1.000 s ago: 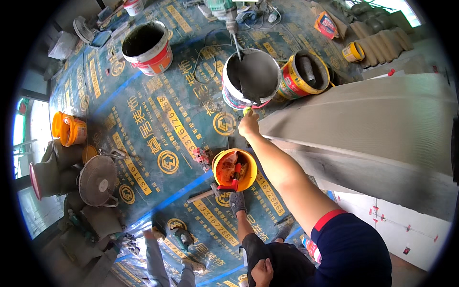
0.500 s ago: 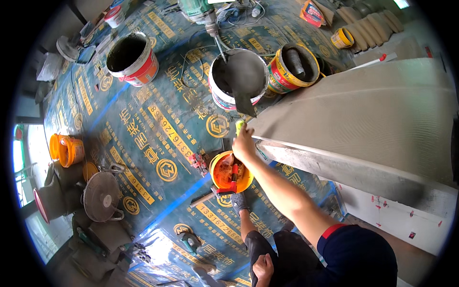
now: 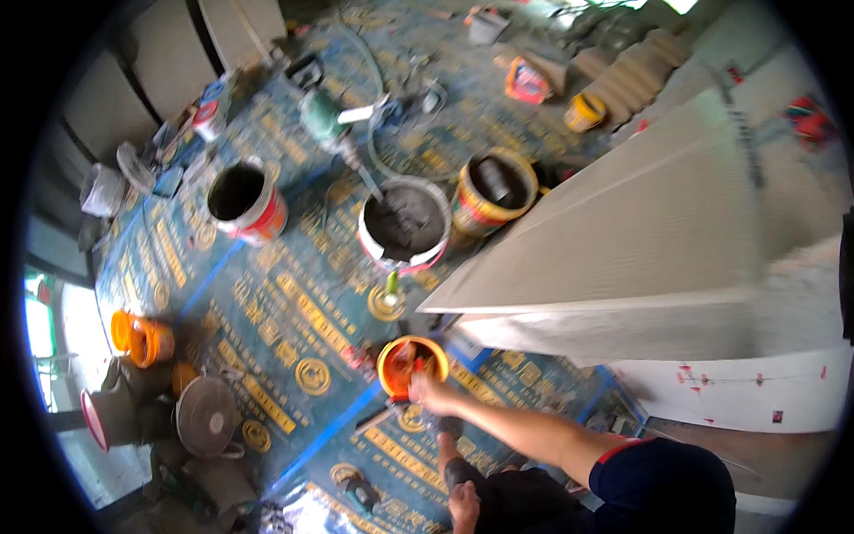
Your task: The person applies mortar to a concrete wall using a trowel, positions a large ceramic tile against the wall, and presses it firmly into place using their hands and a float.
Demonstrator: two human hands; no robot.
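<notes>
My right hand (image 3: 427, 392) is at the near rim of a yellow bucket (image 3: 385, 349), its fingers closed around a tool with a red handle (image 3: 420, 364). Motion blur and the hand hide the rest of that tool. Beyond it, a white bucket (image 3: 366, 238) holds grey mortar (image 3: 406, 222). A trowel's green handle (image 3: 391, 285) sticks out at this bucket's near side, with its blade hidden from view. By my knee, my left hand (image 3: 463, 505) is curled closed; whatever may be inside it is hidden.
A green mixing drill (image 3: 322, 117) leans with its shaft in the mortar bucket. Beside that stand a yellow bucket with a roller-like cylinder (image 3: 476, 214) and a dark-filled bucket (image 3: 262, 218). A large grey slab (image 3: 614, 240) juts in from the right. A fan (image 3: 206, 416) stands left.
My right hand has let go of the trowel, leaving it at the mortar bucket, and has come back to the yellow bucket. The view has shifted, showing more of the far floor.
</notes>
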